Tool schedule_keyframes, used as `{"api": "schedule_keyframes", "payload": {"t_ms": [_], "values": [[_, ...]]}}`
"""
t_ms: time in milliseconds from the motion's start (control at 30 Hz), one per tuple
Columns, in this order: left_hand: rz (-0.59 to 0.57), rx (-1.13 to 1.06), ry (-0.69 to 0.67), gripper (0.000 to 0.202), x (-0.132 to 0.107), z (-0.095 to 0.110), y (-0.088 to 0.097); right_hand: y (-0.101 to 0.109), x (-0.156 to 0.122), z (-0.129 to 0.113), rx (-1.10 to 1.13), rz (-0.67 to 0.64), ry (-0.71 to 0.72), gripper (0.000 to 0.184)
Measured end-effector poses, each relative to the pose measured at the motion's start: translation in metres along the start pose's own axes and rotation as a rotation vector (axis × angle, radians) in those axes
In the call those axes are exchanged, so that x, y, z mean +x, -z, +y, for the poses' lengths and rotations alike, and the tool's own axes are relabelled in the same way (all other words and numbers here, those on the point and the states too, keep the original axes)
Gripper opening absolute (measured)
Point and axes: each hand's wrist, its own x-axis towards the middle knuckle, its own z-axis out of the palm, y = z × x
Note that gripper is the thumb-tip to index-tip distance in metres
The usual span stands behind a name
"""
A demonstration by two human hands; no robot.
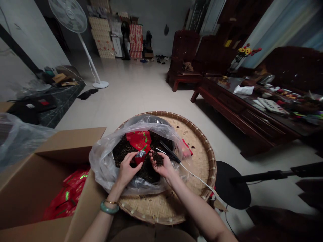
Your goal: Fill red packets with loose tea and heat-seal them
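Observation:
My left hand [128, 169] has its thumb and fingers curled around the mouth of a small red packet [140, 159], where shiny clear film shows. Cupped palm up just to its right, my right hand [165, 166] holds a small heap of dark dried leaves [158, 159], which look like loose tea. Both hands are over a large clear plastic bag [101, 161], open and filled with the same dark leaves. Flat red packets [137, 138] lie on the leaves. A black clamp-like tool [169, 152] with a white cord rests at the bag's right side, beside my right hand.
The bag sits on a round woven bamboo tray [202, 154] with scattered leaf bits. A cardboard box [85, 205] at left holds several red packets [68, 195]. A black stand base [233, 185] is at right. Beyond are a white fan [100, 84] and a dark wooden table [227, 107].

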Motion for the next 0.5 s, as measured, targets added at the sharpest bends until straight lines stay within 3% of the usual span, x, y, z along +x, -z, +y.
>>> {"api": "schedule_keyframes", "payload": {"t_ms": [233,367,500], "values": [[-0.008,0.006,-0.005,0.034,-0.0015,-0.0018,-0.0015,-0.0039,0.0003,0.0069,0.054,0.117,0.079,0.024],[-0.012,0.002,0.003,0.034,-0.0018,-0.0017,-0.0018,-0.0047,-0.001,0.0047,0.067,0.069,0.044,0.017],[-0.01,0.005,-0.004,0.034,-0.0027,-0.0029,-0.0028,-0.0069,-0.0034,0.006,0.076,0.043,0.078,0.027]]}}
